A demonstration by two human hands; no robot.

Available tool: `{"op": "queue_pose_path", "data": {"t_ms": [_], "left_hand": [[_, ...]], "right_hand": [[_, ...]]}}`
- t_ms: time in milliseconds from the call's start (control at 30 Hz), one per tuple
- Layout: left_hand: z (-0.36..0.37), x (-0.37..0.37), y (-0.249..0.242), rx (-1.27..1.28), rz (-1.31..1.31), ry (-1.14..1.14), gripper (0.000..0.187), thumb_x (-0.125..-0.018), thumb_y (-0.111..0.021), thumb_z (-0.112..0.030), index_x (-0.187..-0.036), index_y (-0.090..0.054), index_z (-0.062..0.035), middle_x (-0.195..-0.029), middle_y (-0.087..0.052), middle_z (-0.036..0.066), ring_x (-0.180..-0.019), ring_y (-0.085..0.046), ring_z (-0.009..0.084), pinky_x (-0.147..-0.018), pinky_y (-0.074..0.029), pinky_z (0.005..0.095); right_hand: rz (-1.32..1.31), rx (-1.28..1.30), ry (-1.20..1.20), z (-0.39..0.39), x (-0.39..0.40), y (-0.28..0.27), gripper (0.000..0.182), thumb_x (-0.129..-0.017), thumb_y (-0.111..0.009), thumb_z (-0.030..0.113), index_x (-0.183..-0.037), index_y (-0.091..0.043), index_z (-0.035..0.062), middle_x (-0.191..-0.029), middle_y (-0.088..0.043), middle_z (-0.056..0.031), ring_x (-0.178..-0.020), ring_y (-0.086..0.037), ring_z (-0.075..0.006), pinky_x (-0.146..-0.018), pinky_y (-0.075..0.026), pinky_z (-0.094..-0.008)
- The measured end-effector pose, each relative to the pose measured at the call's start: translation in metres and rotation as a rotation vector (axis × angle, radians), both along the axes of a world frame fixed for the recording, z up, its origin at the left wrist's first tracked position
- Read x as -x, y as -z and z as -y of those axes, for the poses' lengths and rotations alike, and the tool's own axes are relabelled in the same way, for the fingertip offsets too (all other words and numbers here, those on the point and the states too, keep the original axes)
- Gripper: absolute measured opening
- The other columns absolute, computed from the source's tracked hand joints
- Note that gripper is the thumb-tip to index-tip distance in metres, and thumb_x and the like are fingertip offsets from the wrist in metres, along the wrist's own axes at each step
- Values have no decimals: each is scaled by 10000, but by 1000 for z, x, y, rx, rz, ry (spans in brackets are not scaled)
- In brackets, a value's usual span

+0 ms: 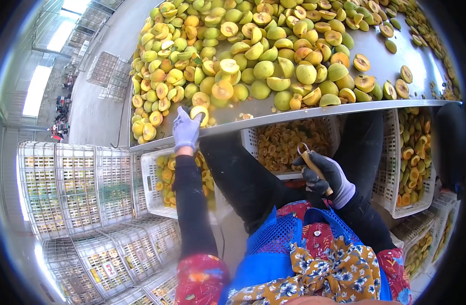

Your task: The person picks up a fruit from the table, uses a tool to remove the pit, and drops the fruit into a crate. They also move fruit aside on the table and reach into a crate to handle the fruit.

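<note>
My left hand [186, 128], in a pale lavender glove with dark fingertips, reaches to the metal table's near edge. Its fingers close on a fruit half [199, 114] with yellow flesh and a hollow or stone mark that I cannot make out. Around it lie many yellow-green and orange halves, peach- or plum-like, such as this cut half [222, 90]. Over my lap, my right hand [327, 178], in a grey glove with dark fingers, grips a pitting tool [314, 165]. That tool has a wooden handle and a curved metal loop pointing up.
The metal table [273, 118] has a raised front lip. Below it stand a white crate of small brown-orange pieces [294, 145], a left crate [152, 178] and a right crate [391, 175], both with fruit halves. Stacked crates [85, 188] line the left side.
</note>
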State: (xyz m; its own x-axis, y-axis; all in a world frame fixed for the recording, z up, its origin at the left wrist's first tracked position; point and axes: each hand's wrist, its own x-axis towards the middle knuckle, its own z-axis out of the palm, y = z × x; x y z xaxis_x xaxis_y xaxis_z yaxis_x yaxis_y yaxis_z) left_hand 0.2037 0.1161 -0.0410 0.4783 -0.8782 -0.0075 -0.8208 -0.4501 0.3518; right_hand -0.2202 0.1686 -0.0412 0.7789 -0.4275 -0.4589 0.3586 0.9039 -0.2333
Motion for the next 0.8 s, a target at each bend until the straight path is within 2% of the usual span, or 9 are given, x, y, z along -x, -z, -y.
{"op": "queue_pose_path", "data": {"t_ms": [33,133,167,233,267,333,400,533,800], "left_hand": [[-6,13,5,251,14,39,415,-823,-762,-277,-1073,-542,-28,-948,-677,149,-826,-672,310,-698,-533,388],[-26,80,-29,438,-982,-77,340,-888,-707,-251,-1117,-557,-49,-963,-661,64,-780,-656,182,-604,-537,286],[-37,85,-15,471,-763,174,322,-922,-668,-268,-1146,-561,-62,-975,-648,40,-770,-637,138,-577,-520,242],[-54,118,-23,357,-1023,201,349,-978,-581,-350,-1194,-566,-77,-988,-639,27,-758,-622,101,-547,-499,201],[-61,147,-43,178,-1489,-46,400,-1000,-532,-416,-1214,-566,-79,-989,-642,37,-757,-627,107,-544,-496,204],[-70,182,-40,170,-1530,-71,499,-1014,-424,-512,-1190,-579,-71,-860,-657,58,-574,-583,96,-464,-419,172],[-79,211,-50,201,-1462,59,571,-1025,-357,-559,-1174,-575,-53,-941,-651,62,-762,-627,102,-620,-502,214],[-96,229,-44,317,-1089,277,453,-1062,-375,-412,-1136,-594,-22,-990,-657,70,-880,-639,147,-804,-518,280],[-106,244,-30,348,-835,210,319,-1059,-397,-215,-1037,-637,-5,-896,-668,140,-832,-657,217,-769,-507,335]], "right_hand": [[-252,207,-47,1,-3,-21,447,-1024,-488,394,-1270,-538,25,-681,-532,-12,-475,-479,-73,-432,-380,-203],[-408,419,-50,-3,-18,-51,430,-1022,-506,384,-1316,-523,70,-681,-529,7,-570,-520,-54,-480,-392,-203],[-408,480,-36,-4,-21,-49,336,-1012,-534,321,-1248,-534,82,-678,-578,-67,-600,-591,-155,-517,-440,-289],[-646,1083,-76,-7,-21,-33,269,-997,-548,282,-1163,-529,71,-711,-601,-149,-662,-625,-260,-559,-467,-365],[-762,1382,-97,-9,-20,-29,238,-989,-555,262,-1121,-527,65,-727,-613,-191,-694,-642,-313,-579,-480,-403],[-908,1523,-98,-12,-26,-52,206,-965,-569,215,-994,-485,29,-688,-586,-247,-686,-622,-415,-585,-475,-488],[-990,1613,-130,-15,-27,-60,222,-964,-572,217,-982,-476,17,-630,-578,-223,-626,-625,-405,-547,-470,-489],[-1017,1661,-159,-23,-22,-55,262,-954,-580,228,-956,-463,-7,-586,-573,-194,-552,-612,-395,-494,-465,-488],[-879,1716,-298,-29,-12,-48,306,-989,-512,276,-1019,-528,-28,-736,-629,-202,-678,-647,-333,-593,-496,-430]]}}
